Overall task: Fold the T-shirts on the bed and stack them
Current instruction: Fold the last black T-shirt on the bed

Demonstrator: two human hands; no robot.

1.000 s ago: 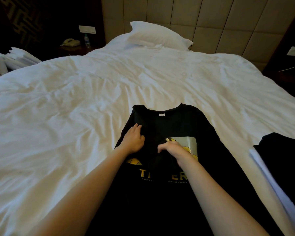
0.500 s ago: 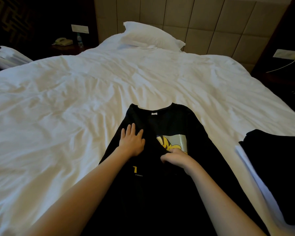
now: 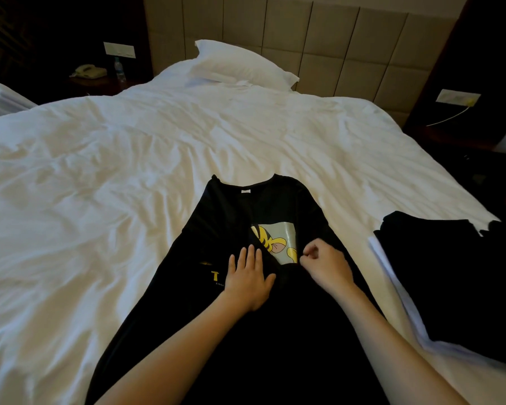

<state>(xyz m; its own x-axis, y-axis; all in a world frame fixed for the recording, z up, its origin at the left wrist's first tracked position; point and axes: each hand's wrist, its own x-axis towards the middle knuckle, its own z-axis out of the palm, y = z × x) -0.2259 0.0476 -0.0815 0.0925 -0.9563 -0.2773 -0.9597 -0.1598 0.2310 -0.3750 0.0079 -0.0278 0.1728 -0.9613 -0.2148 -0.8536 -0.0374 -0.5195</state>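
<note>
- A black T-shirt point(image 3: 225, 217) of soft, matte cloth lies collar-away on the near middle of a bed point(image 3: 100, 200), its white cover rumpled into shallow creases.
- On the T-shirt's chest, a glossy grey panel point(image 3: 287, 232) shows a yellow, black-striped cartoon tiger. A fold of black cloth covers part of it, and a yellow letter T point(image 3: 215, 275) shows to the left.
- The left hand point(image 3: 247, 283) lies flat on the T-shirt, fingers straight and slightly spread, pressing the cloth down.
- The right hand point(image 3: 326, 263) is curled, fingertips pinching the folded edge of the T-shirt just below the panel.
- Right of the T-shirt, apart from it, sits a pile of dark folded clothes point(image 3: 450, 273) with a white layer point(image 3: 392, 287) under it.
- Beyond the T-shirt's collar, a plump white pillow point(image 3: 240, 65) rests against a beige padded headboard point(image 3: 333, 39) of square panels.
</note>
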